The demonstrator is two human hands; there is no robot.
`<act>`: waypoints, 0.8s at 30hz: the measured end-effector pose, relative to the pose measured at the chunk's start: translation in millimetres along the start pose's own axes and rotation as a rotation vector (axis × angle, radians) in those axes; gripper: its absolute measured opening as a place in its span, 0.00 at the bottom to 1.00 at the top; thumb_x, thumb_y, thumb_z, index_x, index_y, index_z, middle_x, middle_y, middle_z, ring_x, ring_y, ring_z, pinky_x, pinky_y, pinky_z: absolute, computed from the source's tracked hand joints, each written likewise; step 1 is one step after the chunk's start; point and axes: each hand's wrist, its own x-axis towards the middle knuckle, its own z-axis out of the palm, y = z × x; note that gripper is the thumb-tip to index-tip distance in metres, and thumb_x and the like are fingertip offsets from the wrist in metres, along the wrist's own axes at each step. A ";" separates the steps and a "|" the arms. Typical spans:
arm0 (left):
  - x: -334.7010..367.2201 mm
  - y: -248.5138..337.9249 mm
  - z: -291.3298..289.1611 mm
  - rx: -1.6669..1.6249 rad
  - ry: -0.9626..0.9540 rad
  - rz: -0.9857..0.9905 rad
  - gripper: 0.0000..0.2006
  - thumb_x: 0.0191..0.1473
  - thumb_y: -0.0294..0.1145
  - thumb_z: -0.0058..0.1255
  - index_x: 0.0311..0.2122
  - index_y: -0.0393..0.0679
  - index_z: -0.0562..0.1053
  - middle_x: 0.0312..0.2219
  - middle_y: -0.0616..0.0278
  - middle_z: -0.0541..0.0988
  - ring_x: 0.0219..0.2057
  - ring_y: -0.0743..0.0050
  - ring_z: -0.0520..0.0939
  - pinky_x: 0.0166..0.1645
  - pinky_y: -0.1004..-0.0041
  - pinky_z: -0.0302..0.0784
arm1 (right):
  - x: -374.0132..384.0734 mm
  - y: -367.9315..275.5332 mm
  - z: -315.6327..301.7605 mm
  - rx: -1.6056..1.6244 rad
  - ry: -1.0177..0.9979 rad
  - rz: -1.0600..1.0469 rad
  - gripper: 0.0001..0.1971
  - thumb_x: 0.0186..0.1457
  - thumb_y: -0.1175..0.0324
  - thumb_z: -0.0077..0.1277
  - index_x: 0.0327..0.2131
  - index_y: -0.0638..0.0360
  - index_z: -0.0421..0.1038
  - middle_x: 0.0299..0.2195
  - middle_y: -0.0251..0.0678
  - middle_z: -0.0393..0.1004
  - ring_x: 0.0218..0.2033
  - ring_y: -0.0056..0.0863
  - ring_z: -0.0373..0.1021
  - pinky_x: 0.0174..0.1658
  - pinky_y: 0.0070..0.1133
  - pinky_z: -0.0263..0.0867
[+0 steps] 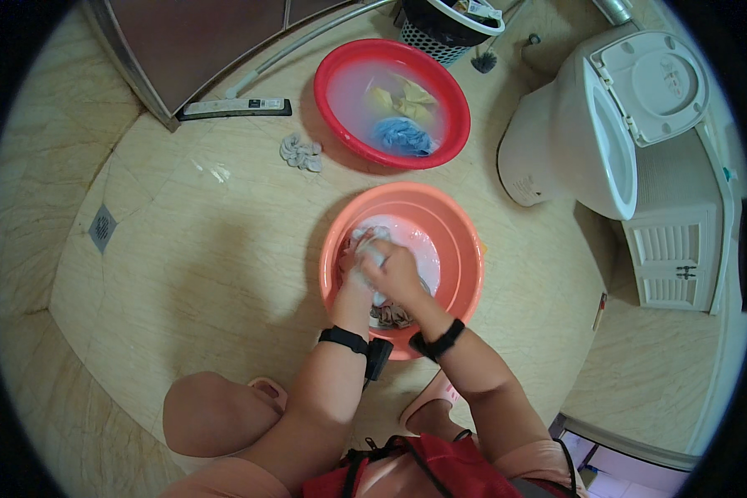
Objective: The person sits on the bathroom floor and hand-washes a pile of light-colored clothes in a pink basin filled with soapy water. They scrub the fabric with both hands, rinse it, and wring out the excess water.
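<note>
An orange basin (pixel 471 274) with white suds stands on the floor in front of me. My left hand (pixel 354 264) and my right hand (pixel 396 270) meet over its left half, both closed on a soapy cloth (pixel 378 295). Foam and my fingers cover most of that cloth, so its kind does not show. A gathered brown-and-white fabric (pixel 390 316) lies low at the basin's near wall; whether it is part of the same piece I cannot tell. Motion slightly blurs the hands.
Beyond stands a red basin (pixel 322 104) of cloudy water with yellow and blue cloths. A wrung grey cloth (pixel 300 153) and a floor squeegee (pixel 236 107) lie left of it. A toilet (pixel 548 141) is at right, a bin (pixel 433 43) behind, a floor drain (pixel 102 228) far left.
</note>
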 end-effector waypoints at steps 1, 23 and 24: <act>-10.3 -9.0 30.4 -0.028 0.041 -0.152 0.17 0.56 0.44 0.46 0.47 0.48 0.70 0.41 0.61 0.76 0.42 0.65 0.76 0.48 0.65 0.71 | 5.7 34.1 -5.1 -0.149 0.158 0.082 0.15 0.50 0.57 0.48 0.34 0.57 0.75 0.31 0.47 0.76 0.31 0.49 0.72 0.37 0.36 0.68; -38.1 29.4 45.5 -0.042 0.062 -0.070 0.14 0.55 0.46 0.44 0.39 0.49 0.74 0.36 0.64 0.76 0.38 0.68 0.76 0.44 0.70 0.72 | -2.3 28.3 1.8 0.497 -0.012 -0.025 0.09 0.43 0.73 0.50 0.32 0.61 0.70 0.28 0.38 0.71 0.26 0.30 0.69 0.32 0.24 0.67; -66.7 32.7 57.3 0.008 0.045 0.063 0.15 0.56 0.47 0.44 0.40 0.49 0.74 0.36 0.64 0.76 0.39 0.69 0.76 0.44 0.70 0.72 | -8.5 16.7 -7.5 0.384 -0.003 -0.192 0.09 0.42 0.72 0.51 0.31 0.61 0.70 0.27 0.40 0.71 0.26 0.33 0.69 0.32 0.26 0.67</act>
